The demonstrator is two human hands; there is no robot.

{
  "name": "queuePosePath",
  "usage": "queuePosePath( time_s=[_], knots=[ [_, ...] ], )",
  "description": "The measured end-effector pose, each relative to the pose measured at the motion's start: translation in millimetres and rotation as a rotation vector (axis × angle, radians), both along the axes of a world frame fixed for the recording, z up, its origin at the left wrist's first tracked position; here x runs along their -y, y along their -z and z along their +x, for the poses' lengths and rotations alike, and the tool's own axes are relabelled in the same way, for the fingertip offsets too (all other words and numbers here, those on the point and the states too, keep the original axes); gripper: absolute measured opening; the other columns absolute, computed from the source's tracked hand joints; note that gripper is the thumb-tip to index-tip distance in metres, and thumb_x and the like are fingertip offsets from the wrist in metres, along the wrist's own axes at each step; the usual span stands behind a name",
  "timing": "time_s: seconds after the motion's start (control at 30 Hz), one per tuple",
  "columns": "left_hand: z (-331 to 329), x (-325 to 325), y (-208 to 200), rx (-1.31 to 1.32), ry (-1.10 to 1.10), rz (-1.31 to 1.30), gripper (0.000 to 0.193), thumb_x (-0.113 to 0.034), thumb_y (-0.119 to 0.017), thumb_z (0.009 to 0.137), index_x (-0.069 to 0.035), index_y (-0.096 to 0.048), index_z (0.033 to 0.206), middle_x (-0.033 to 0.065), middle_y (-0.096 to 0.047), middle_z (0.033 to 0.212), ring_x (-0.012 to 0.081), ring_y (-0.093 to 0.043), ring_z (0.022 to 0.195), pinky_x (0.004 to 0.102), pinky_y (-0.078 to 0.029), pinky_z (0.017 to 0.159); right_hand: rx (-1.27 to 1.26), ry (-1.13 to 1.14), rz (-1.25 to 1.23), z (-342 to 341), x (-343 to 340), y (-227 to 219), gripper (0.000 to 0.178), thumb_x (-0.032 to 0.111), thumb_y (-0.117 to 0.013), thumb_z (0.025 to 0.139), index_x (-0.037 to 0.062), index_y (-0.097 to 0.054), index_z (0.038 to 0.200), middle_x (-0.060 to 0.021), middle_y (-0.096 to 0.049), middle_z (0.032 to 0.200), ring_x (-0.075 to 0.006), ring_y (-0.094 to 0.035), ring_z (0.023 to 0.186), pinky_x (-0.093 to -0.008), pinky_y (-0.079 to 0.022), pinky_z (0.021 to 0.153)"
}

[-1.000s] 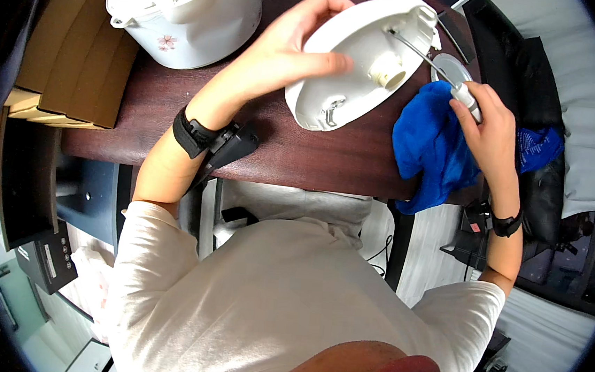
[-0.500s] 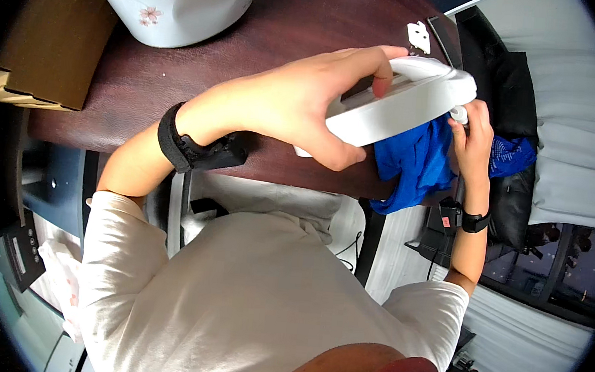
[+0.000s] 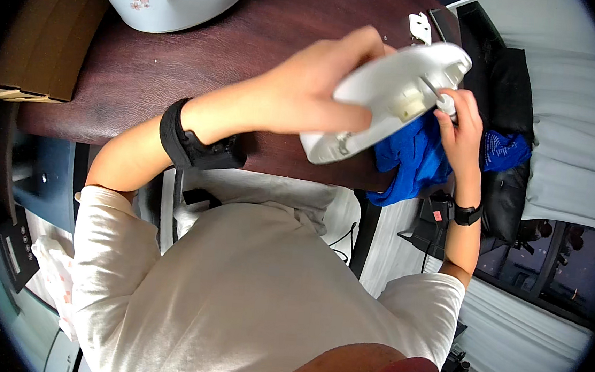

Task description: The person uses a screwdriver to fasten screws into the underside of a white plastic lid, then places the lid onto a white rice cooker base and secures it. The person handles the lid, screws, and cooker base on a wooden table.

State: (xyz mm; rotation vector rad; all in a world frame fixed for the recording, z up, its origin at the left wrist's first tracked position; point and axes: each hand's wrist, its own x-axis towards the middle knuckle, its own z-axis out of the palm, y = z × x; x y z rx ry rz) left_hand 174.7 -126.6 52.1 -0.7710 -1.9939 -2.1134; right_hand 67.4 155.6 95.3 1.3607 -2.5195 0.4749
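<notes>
My left hand (image 3: 319,90) grips a white plastic housing (image 3: 381,105), a shallow rounded shell, above the table. Its hollow underside faces me, with a pale block and small metal parts inside; the hand is slightly blurred. My right hand (image 3: 464,133) is closed around the whitish handle of what looks like a small screwdriver (image 3: 446,104). The thin metal shaft points into the shell near its far right end; whether the tip touches anything is unclear. A crumpled blue cloth (image 3: 415,153) lies beneath the housing at the table's near right edge.
A white pot (image 3: 176,1) with a pink flower print stands at the far left of the dark red-brown table (image 3: 202,63). Beside it is a brown cardboard box (image 3: 54,34). A white plastic piece (image 3: 419,28) and a dark flat object lie at the far right.
My left hand has tilted the housing, turning its hollow inside into view. The screwdriver's shaft now shows, and my right hand has shifted slightly up and left.
</notes>
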Motion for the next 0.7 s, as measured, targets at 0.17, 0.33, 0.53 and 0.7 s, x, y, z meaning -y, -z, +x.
queuePosePath(
  time_s=[0.17, 0.33, 0.53, 0.7],
  knots=[
    [-12.3, 15.0, -6.8, 0.264, 0.016, 0.197, 0.051, -0.012, -0.055, 0.079, -0.002, -0.042, 0.127, 0.0080, -0.053, 0.113, 0.0124, -0.051, 0.107, 0.0245, -0.042, 0.090, 0.139, 0.038, 0.027, -0.2, 25.1, -3.2, 0.026, 0.015, -0.065, 0.086, 0.0025, -0.060, 0.108, -0.0126, -0.057, 0.089, -0.0264, -0.060, 0.076, -0.0310, -0.047, 0.066],
    [-29.5, 36.8, 3.6, 0.627, 0.100, 0.386, 0.036, -0.023, -0.058, 0.082, 0.004, -0.063, 0.104, 0.0135, -0.067, 0.091, 0.0164, -0.066, 0.074, 0.0257, -0.054, 0.070, 0.225, -0.075, 0.020, -16.5, 36.3, 18.8, 0.025, 0.017, -0.062, 0.090, 0.0015, -0.060, 0.110, -0.0107, -0.060, 0.091, -0.0215, -0.060, 0.075, -0.0282, -0.046, 0.061],
    [-38.4, 37.0, 14.8, 0.739, 0.140, 0.393, 0.029, -0.026, -0.059, 0.083, 0.000, -0.067, 0.092, 0.0089, -0.068, 0.084, 0.0138, -0.065, 0.070, 0.0250, -0.053, 0.067, 0.435, -0.059, 0.091, -19.8, 43.0, 45.0, 0.026, 0.018, -0.063, 0.090, 0.0008, -0.061, 0.110, -0.0108, -0.063, 0.095, -0.0191, -0.060, 0.074, -0.0279, -0.046, 0.059],
    [-53.3, 42.4, 39.4, 0.723, 0.153, 0.361, 0.038, -0.031, -0.058, 0.081, 0.001, -0.066, 0.099, 0.0126, -0.067, 0.094, 0.0159, -0.064, 0.078, 0.0267, -0.053, 0.074, 0.440, 0.006, 0.206, -13.1, 41.2, 24.8, 0.024, 0.016, -0.065, 0.087, 0.0004, -0.063, 0.106, -0.0114, -0.063, 0.091, -0.0207, -0.061, 0.073, -0.0296, -0.047, 0.060]
  ],
)
